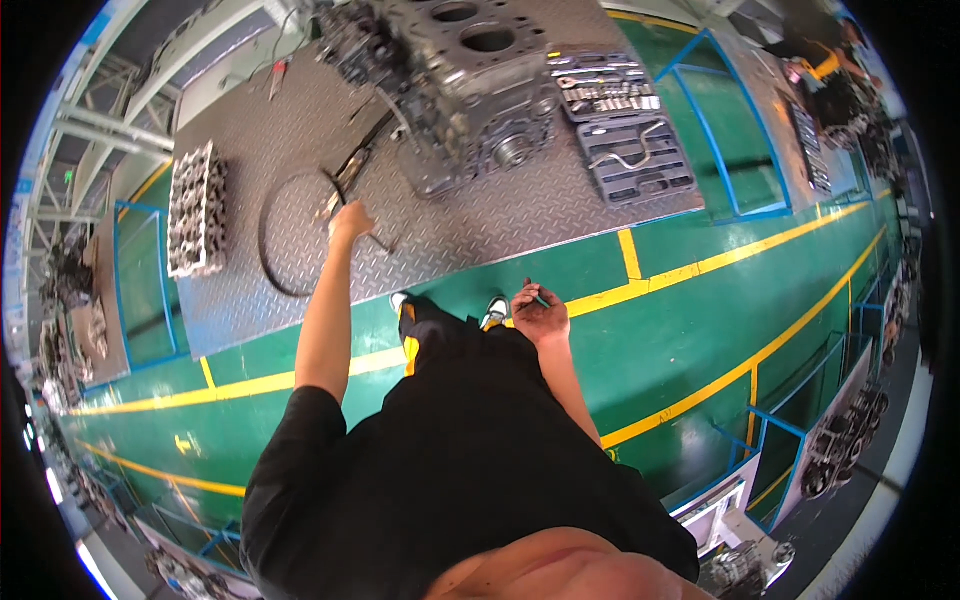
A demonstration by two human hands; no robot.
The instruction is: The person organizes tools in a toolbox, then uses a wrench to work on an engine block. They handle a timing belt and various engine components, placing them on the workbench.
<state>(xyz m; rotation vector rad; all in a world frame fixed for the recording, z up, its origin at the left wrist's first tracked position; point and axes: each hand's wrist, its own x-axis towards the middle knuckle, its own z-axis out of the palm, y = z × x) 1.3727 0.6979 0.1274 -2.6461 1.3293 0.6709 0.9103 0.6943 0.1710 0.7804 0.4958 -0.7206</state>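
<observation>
My left hand (349, 223) reaches out over the metal bench, fingers drawn together among some tools. What it grips, if anything, is hidden beneath it. Around it lies a thin black belt-like loop (264, 235), and just beyond are a dark-handled tool (352, 168) and a short metal rod (384, 246). Off the bench's near edge, my right hand (541, 318) is palm up with curled fingers. Something small and dark seems to sit at its fingertips, too small to name. A large engine block (470, 75) stands beyond my left hand, to its right.
A cylinder head (198, 210) rests at the left of the tread-plate bench (450, 232). On the right, an open socket set case (640, 170) holds sockets and a bent handle. A red-handled tool (278, 78) lies far left. Blue frames (725, 130) stand on the green floor.
</observation>
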